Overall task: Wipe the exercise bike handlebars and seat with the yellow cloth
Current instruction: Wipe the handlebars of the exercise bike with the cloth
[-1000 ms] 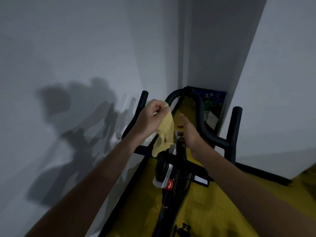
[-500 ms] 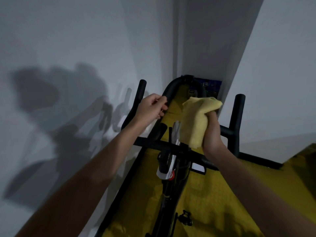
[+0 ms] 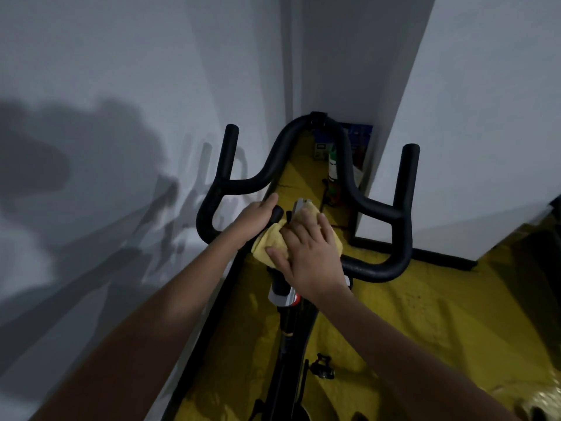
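Shadows of arms and bars fall across the white wall at left. The black handlebars of an exercise bike curve up toward a corner of the room. A person's left hand closes around a short inner grip at the middle of the bars, thumb along the top. Just beside it, the right hand lies flat with fingers spread, pressing the yellow cloth onto the centre of the handlebars. Yellow flooring stretches beneath the frame and away to the right.
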The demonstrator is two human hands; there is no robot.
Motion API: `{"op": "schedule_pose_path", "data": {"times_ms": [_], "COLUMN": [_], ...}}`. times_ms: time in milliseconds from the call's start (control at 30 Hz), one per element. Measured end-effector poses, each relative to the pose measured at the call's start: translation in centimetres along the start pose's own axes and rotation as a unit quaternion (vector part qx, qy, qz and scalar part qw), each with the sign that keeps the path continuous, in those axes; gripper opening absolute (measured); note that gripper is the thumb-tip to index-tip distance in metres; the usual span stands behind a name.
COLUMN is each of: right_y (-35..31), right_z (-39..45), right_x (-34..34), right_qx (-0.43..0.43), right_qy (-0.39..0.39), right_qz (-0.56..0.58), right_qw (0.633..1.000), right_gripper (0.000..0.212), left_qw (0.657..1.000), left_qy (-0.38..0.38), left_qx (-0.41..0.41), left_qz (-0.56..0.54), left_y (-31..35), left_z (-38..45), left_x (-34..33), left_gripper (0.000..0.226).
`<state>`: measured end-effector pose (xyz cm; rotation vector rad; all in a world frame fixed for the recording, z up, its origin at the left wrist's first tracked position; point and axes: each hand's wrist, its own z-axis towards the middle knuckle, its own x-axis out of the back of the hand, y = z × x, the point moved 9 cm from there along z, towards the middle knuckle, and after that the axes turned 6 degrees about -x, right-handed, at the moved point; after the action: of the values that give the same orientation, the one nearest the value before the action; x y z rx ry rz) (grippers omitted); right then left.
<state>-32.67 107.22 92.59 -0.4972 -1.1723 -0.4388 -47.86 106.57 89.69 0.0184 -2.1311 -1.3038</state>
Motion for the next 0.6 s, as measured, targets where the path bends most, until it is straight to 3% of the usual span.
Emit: {"op": "schedule_pose_path", "data": {"times_ms": [200, 600], "right_y": [2.4, 10.3], "right_z": [-1.7, -6.5], "right_x": [0.1, -0.5], "right_qx": [0.048, -0.027], "right_qy": [-0.024, -0.075], "right_qz": [0.004, -0.075], "right_qw": [0.999, 0.994], "right_gripper": [0.055, 0.066], "left_qw": [0.989, 0.959], "left_qy": [0.038, 0.041], "left_qx": [-0.024, -0.144], "left_qz": [0.139, 0.24], "left_y": [-1.0, -0.7], "left_z": [-0.7, -2.3], "left_x": [0.4, 0.1], "left_gripper": [0.08, 0.073]}}
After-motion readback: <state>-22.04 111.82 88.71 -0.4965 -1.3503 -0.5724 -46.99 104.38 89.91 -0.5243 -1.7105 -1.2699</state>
